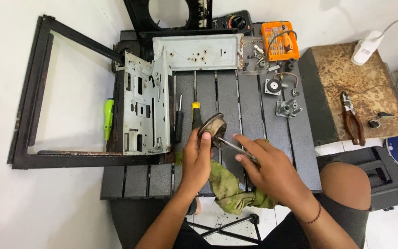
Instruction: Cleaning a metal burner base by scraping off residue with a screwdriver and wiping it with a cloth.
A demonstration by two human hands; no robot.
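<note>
My left hand (196,159) grips a round brown metal disc part (212,125) and holds it tilted over the dark slatted table (249,106). My right hand (268,168) holds a thin metal tool (232,145) whose tip touches the disc. A crumpled green rag (230,186) lies under both hands at the table's front edge. A black-and-yellow screwdriver (196,113) lies just behind the disc.
A grey metal chassis (146,108) and a flat metal panel (198,51) lie at the back left. Nearby are a black screwdriver (179,122), a green screwdriver (108,117), an orange bit case (279,40), small metal parts (286,108), pliers (352,119) and a black frame (31,106).
</note>
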